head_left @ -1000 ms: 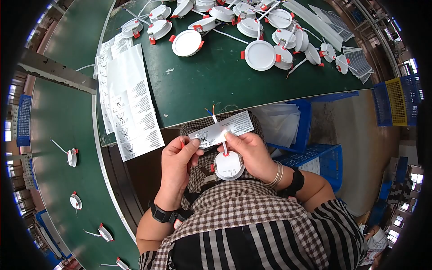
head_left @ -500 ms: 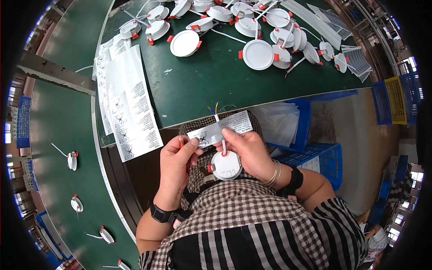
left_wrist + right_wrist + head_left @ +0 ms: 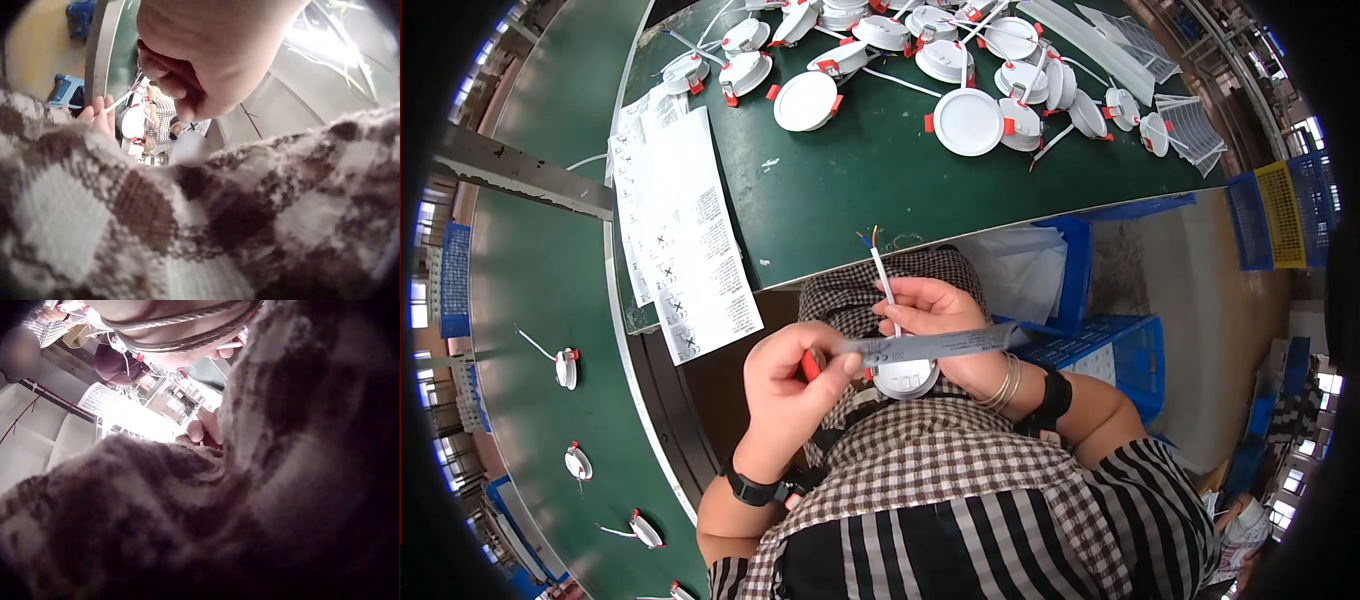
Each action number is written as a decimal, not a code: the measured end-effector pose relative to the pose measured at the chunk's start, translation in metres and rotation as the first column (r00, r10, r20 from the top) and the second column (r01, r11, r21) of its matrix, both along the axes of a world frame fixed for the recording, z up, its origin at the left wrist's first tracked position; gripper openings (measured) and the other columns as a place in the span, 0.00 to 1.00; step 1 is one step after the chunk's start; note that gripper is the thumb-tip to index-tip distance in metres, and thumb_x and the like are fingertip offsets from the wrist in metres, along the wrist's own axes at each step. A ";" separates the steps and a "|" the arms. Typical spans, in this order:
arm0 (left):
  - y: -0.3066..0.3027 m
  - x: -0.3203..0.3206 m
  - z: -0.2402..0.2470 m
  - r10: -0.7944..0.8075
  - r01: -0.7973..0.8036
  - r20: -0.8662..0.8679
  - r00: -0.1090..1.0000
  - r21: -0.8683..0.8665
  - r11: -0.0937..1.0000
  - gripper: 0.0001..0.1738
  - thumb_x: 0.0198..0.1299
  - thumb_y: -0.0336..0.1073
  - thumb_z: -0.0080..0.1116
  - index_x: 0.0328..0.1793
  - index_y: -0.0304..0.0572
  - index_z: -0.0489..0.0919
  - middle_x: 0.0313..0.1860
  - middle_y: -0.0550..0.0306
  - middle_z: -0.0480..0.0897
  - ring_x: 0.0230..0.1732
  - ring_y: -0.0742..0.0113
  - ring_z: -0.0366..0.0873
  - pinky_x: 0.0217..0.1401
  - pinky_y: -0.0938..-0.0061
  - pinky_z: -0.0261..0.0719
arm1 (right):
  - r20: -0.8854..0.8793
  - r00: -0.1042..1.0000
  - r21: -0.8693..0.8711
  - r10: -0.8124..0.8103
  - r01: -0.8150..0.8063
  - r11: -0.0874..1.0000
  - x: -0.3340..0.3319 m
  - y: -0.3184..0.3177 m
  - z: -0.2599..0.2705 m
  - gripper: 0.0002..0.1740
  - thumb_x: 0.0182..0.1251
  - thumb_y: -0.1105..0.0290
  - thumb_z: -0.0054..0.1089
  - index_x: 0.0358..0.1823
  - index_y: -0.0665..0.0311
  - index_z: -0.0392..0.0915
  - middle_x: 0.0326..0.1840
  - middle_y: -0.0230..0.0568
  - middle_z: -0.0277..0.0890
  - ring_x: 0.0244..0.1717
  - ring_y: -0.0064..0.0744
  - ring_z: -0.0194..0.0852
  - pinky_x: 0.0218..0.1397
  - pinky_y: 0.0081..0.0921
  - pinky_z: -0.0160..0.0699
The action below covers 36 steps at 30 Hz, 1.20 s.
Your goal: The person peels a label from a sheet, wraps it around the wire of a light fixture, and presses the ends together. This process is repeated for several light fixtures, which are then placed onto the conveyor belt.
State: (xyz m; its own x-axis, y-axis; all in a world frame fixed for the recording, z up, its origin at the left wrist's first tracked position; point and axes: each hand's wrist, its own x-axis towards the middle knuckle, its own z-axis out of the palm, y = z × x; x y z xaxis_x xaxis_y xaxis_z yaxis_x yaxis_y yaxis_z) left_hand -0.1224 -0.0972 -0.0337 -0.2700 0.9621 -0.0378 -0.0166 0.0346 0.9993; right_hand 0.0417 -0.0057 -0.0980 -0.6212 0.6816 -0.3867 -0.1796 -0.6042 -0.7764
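In the head view, the round white lamp (image 3: 905,381) is close to the body, on the checked cloth (image 3: 920,445), with its white cord (image 3: 882,277) pointing away. The left hand (image 3: 793,387) pinches one end of the shiny strip (image 3: 930,348), which goes sideways over the lamp to the right hand (image 3: 945,325), and that hand pinches the cord. Farther off are a blue basket (image 3: 1148,372) and a blue bin (image 3: 1081,272) with see-through bags (image 3: 1022,272) in it

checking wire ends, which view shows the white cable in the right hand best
The head view: the white cable runs through the right hand up to its coloured wire ends. The left wrist view shows a stretch in that hand, ends unclear; the right wrist view, only a short white piece, probably it.
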 end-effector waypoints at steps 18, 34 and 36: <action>0.011 0.000 -0.039 0.296 -0.178 0.323 0.899 -0.348 0.920 0.05 0.59 0.31 0.59 0.33 0.39 0.76 0.22 0.61 0.79 0.20 0.82 0.68 0.22 0.87 0.63 | 0.059 0.998 -0.008 0.023 -0.022 1.000 -0.002 -0.005 0.014 0.14 0.63 0.78 0.54 0.51 0.72 0.73 0.44 0.41 0.78 0.42 0.24 0.78 0.45 0.19 0.78; 0.009 -0.002 -0.044 0.296 -0.182 0.342 0.892 -0.327 0.927 0.04 0.58 0.30 0.59 0.32 0.39 0.76 0.22 0.60 0.80 0.18 0.83 0.67 0.21 0.88 0.62 | 0.054 0.999 -0.084 0.007 -0.002 0.996 -0.002 -0.007 0.015 0.16 0.67 0.65 0.56 0.43 0.74 0.76 0.33 0.38 0.78 0.32 0.18 0.75 0.34 0.15 0.75; 0.010 -0.002 -0.044 0.295 -0.181 0.343 0.892 -0.326 0.928 0.04 0.58 0.30 0.59 0.32 0.39 0.76 0.23 0.60 0.80 0.18 0.83 0.67 0.21 0.88 0.62 | 0.061 0.998 -0.085 -0.002 0.007 0.996 -0.003 -0.006 0.014 0.16 0.67 0.64 0.56 0.43 0.73 0.77 0.33 0.38 0.78 0.31 0.19 0.75 0.34 0.16 0.76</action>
State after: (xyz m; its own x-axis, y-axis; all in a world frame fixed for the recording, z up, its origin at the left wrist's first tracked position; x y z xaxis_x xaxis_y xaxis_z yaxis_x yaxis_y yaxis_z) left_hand -0.1244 -0.0876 -0.0779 -0.3994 0.8045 -0.4397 -0.4349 0.2560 0.8633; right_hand 0.0389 -0.0122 -0.0842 -0.5918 0.6473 -0.4805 -0.1364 -0.6678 -0.7317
